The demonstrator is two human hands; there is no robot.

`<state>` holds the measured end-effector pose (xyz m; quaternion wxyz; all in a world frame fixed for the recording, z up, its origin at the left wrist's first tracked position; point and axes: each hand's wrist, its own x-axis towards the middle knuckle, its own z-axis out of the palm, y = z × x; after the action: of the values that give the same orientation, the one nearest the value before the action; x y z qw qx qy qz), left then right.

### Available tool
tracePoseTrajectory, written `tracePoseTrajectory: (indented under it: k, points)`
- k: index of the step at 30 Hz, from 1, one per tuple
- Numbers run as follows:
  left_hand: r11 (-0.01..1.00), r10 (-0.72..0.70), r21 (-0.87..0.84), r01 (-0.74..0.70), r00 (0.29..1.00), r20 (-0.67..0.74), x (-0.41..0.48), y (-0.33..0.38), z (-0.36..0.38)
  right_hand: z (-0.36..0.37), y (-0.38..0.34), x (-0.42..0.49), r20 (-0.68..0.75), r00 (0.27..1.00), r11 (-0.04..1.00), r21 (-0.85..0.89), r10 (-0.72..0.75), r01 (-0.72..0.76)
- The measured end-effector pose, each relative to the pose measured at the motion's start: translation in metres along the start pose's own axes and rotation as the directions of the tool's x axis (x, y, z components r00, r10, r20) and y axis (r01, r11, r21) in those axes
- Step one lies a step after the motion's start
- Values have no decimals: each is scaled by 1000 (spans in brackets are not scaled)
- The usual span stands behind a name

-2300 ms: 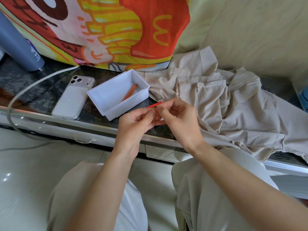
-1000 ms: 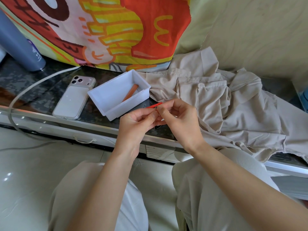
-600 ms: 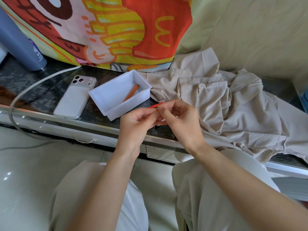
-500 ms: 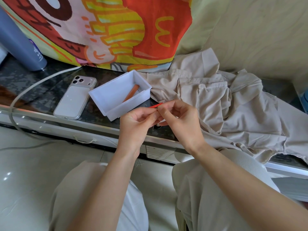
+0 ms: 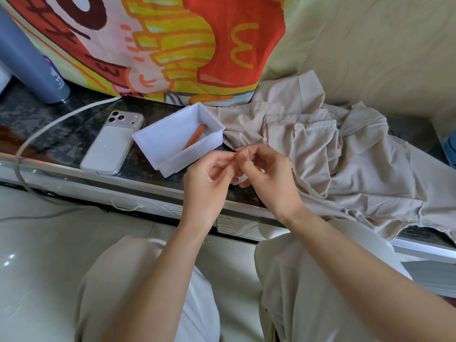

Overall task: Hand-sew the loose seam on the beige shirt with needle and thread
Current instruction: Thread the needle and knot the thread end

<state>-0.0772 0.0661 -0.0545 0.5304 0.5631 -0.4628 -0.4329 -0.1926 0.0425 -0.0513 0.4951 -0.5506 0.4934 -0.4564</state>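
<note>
The left hand (image 5: 209, 180) and the right hand (image 5: 269, 178) meet over the edge of the dark stone ledge (image 5: 49, 134), and both pinch a small red thing (image 5: 235, 157). The beige shirt (image 5: 345, 156) lies crumpled just right of them. A white tray (image 5: 158, 141) is to their left, and the glossy floor (image 5: 37, 255) is below.

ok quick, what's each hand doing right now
left hand: pinching a small red item
right hand: fingertips pinched at the same spot, what it holds is too small to tell
</note>
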Motion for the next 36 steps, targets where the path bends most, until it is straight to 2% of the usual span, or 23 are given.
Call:
tracePoseTrajectory:
  k: [6, 12, 15, 22, 28, 33, 36]
  points:
    - [991, 103, 88, -102, 995, 1, 1, -4, -2, -2, -1, 3, 51, 999, 1000, 2, 3, -3]
    - [905, 254, 353, -236, 967, -3, 1, -4, -1, -6, -1, 2, 126, 991, 999, -27, 41, -38]
    - [878, 282, 406, -254, 959, -10, 3, -7, 0, -6, 1, 4, 139, 988, 997, -42, 65, -60]
    - [909, 158, 399, -116, 985, -72, 5, -7, 3, -3, 5, 6, 176, 979, 994, -63, 98, -88]
    - [968, -19, 248, 43, 995, -95, 8, -7, 6, 1, 8, 7, 243, 964, 994, -55, 103, -92]
    - [978, -80, 184, 100, 990, -114, 12, -10, 9, 5, 7, 9, 199, 966, 984, 26, 167, -176]
    - [967, -38, 247, 68, 991, -125, 16, -12, 9, 4, 5, 11, 173, 962, 970, 78, 214, -230]
